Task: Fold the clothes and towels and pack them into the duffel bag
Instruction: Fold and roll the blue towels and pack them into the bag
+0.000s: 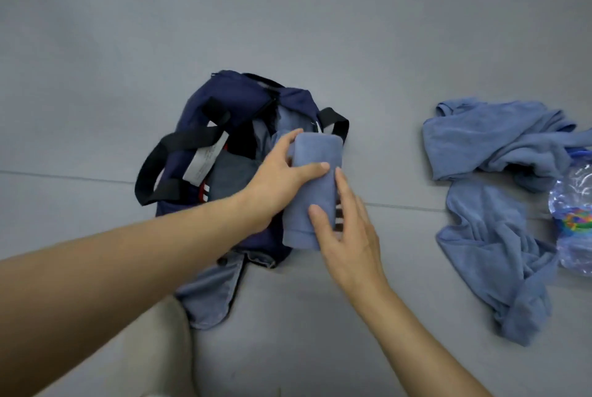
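At centre frame, above the open duffel bag [205, 102], we hold a folded towel [312, 153]. The left hand [282, 179] wraps its fingers round the upper half, while the right hand [346, 230] rests nearly straight fingers on the lower edge, gripping nothing. We judge it best lowered end-first toward 11 o'clock, kept tight so the fold survives. Straps [179, 140] crowd the opening at 9 o'clock. Loose clothes [487, 153] lie well apart at 3 o'clock.
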The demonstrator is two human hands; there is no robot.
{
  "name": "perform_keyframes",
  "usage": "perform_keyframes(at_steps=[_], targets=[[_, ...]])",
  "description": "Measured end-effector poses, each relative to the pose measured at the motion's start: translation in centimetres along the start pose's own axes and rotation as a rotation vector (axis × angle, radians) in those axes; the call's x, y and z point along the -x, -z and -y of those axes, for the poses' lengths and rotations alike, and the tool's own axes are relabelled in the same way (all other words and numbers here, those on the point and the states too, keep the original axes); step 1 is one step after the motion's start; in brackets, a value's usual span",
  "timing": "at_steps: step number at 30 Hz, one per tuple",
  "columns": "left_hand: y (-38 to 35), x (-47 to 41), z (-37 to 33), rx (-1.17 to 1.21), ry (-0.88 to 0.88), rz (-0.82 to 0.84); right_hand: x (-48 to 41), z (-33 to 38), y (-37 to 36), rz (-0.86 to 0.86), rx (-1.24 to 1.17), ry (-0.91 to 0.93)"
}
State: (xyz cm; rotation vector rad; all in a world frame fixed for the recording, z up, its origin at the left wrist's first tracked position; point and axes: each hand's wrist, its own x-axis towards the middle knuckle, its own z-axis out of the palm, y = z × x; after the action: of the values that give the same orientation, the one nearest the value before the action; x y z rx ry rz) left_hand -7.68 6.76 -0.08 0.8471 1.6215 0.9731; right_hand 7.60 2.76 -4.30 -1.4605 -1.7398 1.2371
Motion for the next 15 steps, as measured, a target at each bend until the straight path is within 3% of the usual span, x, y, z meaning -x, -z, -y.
perform_keyframes(at_steps=[5, 9, 13, 15], targets=[[6.1, -3.6, -4.3, 0.018, -0.079, -0.039, -7.4, 5.3, -2.5, 0.146, -0.143, 0.128], [7.4, -5.7, -3.1, 0.007, -0.125, -0.084, -11.2, 5.8, -4.6, 0.139, -0.089, 0.148], [7.5, -6.5, -0.4, -0.123, -0.171, -0.02, -12.9, 4.4, -6.0, 0.126, -0.035, 0.083], [7.8, -6.8, 0.8, -0.109, -0.156, 0.005, -13.1, 3.7, -5.8, 0.148, 0.131, 0.147]])
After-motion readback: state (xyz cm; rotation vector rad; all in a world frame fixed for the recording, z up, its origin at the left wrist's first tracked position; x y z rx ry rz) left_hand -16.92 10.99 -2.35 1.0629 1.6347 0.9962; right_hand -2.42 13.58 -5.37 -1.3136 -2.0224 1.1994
